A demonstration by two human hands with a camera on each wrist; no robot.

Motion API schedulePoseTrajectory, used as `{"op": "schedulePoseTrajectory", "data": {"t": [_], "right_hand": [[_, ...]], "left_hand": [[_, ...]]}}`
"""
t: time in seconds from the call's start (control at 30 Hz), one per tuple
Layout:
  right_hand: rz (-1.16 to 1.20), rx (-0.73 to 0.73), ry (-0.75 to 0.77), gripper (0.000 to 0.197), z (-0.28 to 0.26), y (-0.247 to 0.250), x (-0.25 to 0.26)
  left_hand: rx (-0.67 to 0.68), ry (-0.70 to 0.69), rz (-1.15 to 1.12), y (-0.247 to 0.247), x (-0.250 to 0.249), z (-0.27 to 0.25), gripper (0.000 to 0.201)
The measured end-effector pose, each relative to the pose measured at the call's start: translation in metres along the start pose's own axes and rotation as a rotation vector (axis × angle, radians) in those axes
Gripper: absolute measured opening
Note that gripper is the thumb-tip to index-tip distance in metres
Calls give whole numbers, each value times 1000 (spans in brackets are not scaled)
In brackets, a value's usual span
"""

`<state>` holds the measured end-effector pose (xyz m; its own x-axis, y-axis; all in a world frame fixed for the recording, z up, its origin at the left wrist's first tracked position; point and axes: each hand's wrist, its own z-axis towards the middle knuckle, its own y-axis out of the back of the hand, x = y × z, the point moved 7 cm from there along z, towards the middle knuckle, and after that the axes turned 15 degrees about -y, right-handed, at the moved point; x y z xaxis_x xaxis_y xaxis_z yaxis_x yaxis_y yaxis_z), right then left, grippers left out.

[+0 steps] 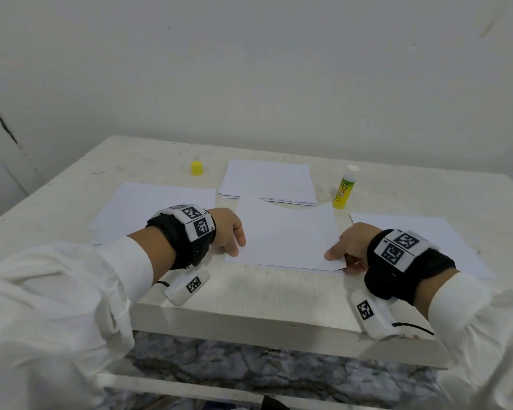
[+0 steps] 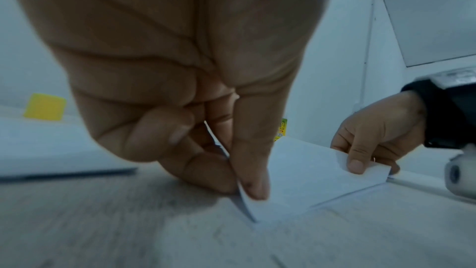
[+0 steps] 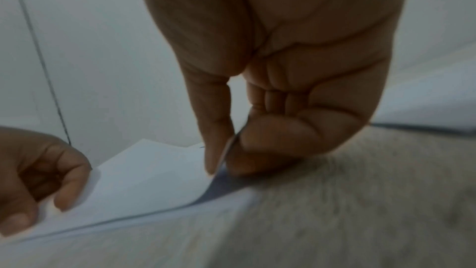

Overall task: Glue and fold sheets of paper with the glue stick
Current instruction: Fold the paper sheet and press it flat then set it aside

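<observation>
A white sheet of paper (image 1: 285, 235) lies near the table's front edge, its near part doubled over. My left hand (image 1: 230, 232) pinches its near left corner (image 2: 253, 197) between thumb and fingers. My right hand (image 1: 345, 251) pinches the near right corner (image 3: 221, 158), lifted slightly off the layer below. The uncapped glue stick (image 1: 344, 187), yellow and green with a white tip, stands upright behind the sheet to the right. Its yellow cap (image 1: 197, 168) stands at the back left.
A stack of white sheets (image 1: 267, 182) lies at the back centre of the white table (image 1: 249, 291). A single sheet (image 1: 148, 208) lies to the left and another sheet (image 1: 421, 241) to the right. A wall rises right behind the table.
</observation>
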<state>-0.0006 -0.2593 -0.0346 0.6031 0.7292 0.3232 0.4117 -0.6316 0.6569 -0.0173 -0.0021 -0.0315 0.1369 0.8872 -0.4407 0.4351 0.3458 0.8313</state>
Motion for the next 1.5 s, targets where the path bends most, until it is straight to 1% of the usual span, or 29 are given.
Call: {"op": "schedulePoseTrajectory", "data": {"t": [0.07, 0.13, 0.2, 0.3, 0.47, 0.57, 0.73, 0.9, 1.13, 1.23, 1.33, 1.5], "right_hand": [[-160, -62, 28, 21, -4, 5, 5], [-259, -88, 49, 25, -8, 11, 7], [-307, -78, 68, 26, -9, 14, 7], [-370, -68, 114, 21, -12, 13, 6], [-459, -96, 173, 20, -10, 11, 6], [-456, -132, 181, 22, -5, 13, 7], [-460, -84, 178, 19, -9, 10, 7], [-469, -137, 188, 19, -4, 11, 9], [-498, -135, 167, 21, -3, 9, 8], [-517, -147, 155, 24, -2, 8, 9], [-454, -167, 150, 30, 1, 9, 11], [-451, -182, 135, 32, 9, 9, 11]], "left_hand": [[4, -3, 37, 0, -1, 0, 21], [12, -4, 62, 1, -2, 1, 22], [18, -2, 80, 1, -1, 2, 23], [23, 2, 92, 1, -1, 2, 22], [23, 10, 85, 3, -1, 3, 20], [26, 18, 84, 2, 0, 3, 19], [28, 24, 81, 3, 0, 3, 19], [31, 29, 73, 3, 1, 3, 19], [28, 28, 58, 2, 0, 4, 19], [22, 32, 52, 2, -1, 2, 19], [19, 37, 47, 2, -2, 1, 19], [19, 36, 50, 3, -4, 0, 22]]}}
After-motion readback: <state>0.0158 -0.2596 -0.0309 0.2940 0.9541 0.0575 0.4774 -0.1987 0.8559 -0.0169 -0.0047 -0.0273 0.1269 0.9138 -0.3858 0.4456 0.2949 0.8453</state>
